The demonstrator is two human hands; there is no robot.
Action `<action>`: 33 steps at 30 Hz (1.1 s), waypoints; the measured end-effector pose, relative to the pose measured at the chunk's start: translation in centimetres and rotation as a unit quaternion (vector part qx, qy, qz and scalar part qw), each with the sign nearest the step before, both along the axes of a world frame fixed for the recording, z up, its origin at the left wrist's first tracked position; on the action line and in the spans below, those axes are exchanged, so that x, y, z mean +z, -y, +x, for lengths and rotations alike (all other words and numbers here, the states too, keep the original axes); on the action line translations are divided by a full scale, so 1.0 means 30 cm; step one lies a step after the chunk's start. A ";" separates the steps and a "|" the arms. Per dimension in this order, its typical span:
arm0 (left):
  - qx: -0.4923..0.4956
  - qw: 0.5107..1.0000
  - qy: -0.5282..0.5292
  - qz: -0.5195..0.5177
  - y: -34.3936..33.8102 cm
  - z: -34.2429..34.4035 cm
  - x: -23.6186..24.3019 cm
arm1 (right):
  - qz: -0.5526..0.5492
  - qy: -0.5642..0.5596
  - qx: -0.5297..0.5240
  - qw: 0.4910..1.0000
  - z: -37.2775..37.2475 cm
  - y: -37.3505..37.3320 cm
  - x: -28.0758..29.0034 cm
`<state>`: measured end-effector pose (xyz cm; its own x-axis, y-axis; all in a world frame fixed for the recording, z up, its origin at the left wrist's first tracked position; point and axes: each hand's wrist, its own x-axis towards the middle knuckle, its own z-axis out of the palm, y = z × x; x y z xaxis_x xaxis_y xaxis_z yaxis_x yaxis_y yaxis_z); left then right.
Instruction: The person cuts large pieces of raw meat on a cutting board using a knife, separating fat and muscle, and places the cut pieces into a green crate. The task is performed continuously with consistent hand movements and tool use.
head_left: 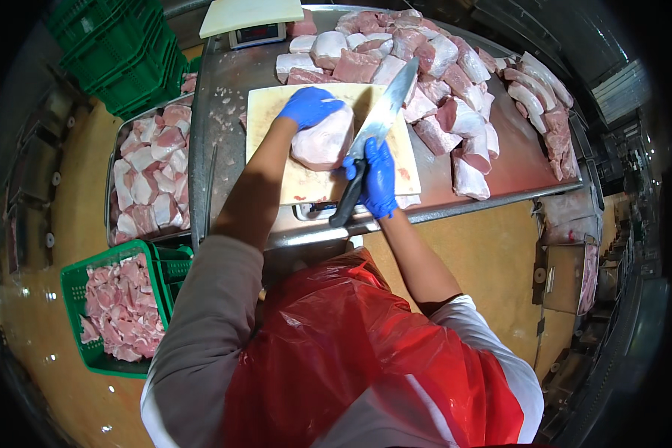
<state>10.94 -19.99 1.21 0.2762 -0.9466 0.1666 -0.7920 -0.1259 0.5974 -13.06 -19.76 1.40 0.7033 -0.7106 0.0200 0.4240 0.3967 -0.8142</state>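
My left hand (310, 105) in a blue glove grips the top of a large pale pink piece of meat (321, 145) on the cream cutting board (267, 194). My right hand (372, 173), also blue-gloved, holds a long knife (387, 104) near the top of its black handle, the blade angled up and away from me beside the meat. A small part of a metal piece (313, 211) shows under the board's front edge.
The steel table (220, 104) bears several cut meat chunks (455, 123), longer strips (537, 89) and a scale (257, 33). A steel tray of meat (149, 172) is on the left, a green crate of trimmings (119, 306) below it, stacked green crates (116, 56) behind.
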 end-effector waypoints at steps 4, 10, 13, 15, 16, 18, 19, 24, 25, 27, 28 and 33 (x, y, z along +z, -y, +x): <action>0.185 0.951 -0.179 -0.173 -0.323 -0.021 -0.143 | -0.171 -0.062 -0.042 0.982 0.011 0.236 0.082; 0.268 0.899 -0.228 -0.260 -0.664 -0.325 -0.166 | -0.349 -0.237 0.021 0.906 0.002 0.169 0.213; 0.295 0.872 -0.188 -0.343 -0.596 -0.323 -0.118 | -0.497 -0.327 0.095 0.798 0.023 -0.044 0.177; 0.276 0.903 -0.116 -0.309 -0.578 -0.255 -0.132 | -0.538 -0.350 0.118 0.758 0.097 -0.132 0.168; 0.265 0.904 -0.186 -0.278 -0.577 -0.242 -0.146 | -0.529 -0.377 0.129 0.749 0.134 -0.164 0.178; 0.240 0.910 -0.243 -0.237 -0.574 -0.222 -0.148 | -0.539 -0.343 0.107 0.762 0.180 -0.140 0.144; 0.245 0.902 -0.268 -0.235 -0.574 -0.229 -0.152 | -0.543 -0.325 0.095 0.768 0.189 -0.134 0.130; 0.272 0.871 -0.294 -0.286 -0.536 -0.296 -0.119 | -0.231 -0.240 0.094 0.938 0.057 -0.040 0.136; 0.277 0.850 -0.351 -0.278 -0.518 -0.339 -0.077 | -0.234 -0.226 0.079 0.942 0.057 0.003 0.102; 0.265 0.869 -0.316 -0.272 -0.495 -0.383 -0.101 | -0.261 -0.226 0.068 0.936 0.075 0.094 0.073; 0.257 0.868 -0.290 -0.309 -0.482 -0.410 -0.128 | -0.312 -0.231 0.030 0.921 0.078 0.139 0.074; 0.274 0.812 -0.390 -0.336 -0.556 -0.417 -0.167 | -0.429 -0.270 0.026 0.861 0.032 0.119 0.180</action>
<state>-1.57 -3.30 -3.82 0.8946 -0.4149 0.1662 -0.0736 0.2302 0.9704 -12.10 -23.32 6.81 0.8051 -0.5643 0.1825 -0.1088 -0.4430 -0.8899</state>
